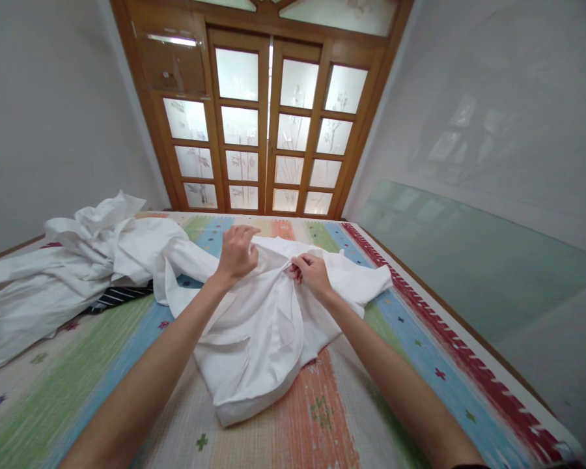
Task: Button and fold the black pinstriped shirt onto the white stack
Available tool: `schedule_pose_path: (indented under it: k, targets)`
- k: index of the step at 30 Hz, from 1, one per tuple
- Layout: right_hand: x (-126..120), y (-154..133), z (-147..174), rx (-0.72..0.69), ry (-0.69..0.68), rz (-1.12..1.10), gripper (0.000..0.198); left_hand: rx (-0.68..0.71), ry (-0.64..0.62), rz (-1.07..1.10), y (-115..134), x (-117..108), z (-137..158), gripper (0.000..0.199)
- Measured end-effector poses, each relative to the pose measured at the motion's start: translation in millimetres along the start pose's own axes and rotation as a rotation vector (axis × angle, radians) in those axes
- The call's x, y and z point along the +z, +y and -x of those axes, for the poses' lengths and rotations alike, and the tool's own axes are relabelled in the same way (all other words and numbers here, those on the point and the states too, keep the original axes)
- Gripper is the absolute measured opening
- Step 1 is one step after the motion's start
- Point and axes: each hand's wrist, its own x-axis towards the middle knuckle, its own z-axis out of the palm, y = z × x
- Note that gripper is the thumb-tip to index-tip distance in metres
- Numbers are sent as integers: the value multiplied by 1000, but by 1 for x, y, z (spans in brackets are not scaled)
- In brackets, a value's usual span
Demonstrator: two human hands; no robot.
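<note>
A white shirt lies spread out and wrinkled in front of me, one sleeve reaching to the right. My right hand pinches the shirt's front near the upper middle, pulling folds of cloth towards its fingertips. Just to the left, my left hand hovers by the upper part of the shirt. Its fingers stretch to the right, with a gap between them and the thumb, and nothing shows in it.
Crumpled white clothing is heaped on the left, with a dark striped cloth partly under it. Everything rests on a colourful striped bed cover. Walls flank both sides; wooden glass-paned doors stand at the far end.
</note>
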Motion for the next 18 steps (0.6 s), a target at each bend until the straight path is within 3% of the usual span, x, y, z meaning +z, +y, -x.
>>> schedule_pose_path:
  k: [3, 5, 9, 15, 18]
  targets:
    - [0, 9, 6, -3, -17, 11, 28, 276, -277, 175, 17, 7, 10, 24]
    - [0, 10, 8, -24, -28, 25, 27, 241, -378, 262, 24, 16, 15, 16]
    - [-3, 9, 12, -40, -57, 78, 28, 57, -391, 360, 26, 36, 22, 15]
    - [-3, 18, 19, -119, 11, 107, 29, 93, -399, 313, 26, 49, 36, 22]
    - [1, 24, 18, -61, 35, 29, 27, 81, -391, 312, 29, 53, 43, 24]
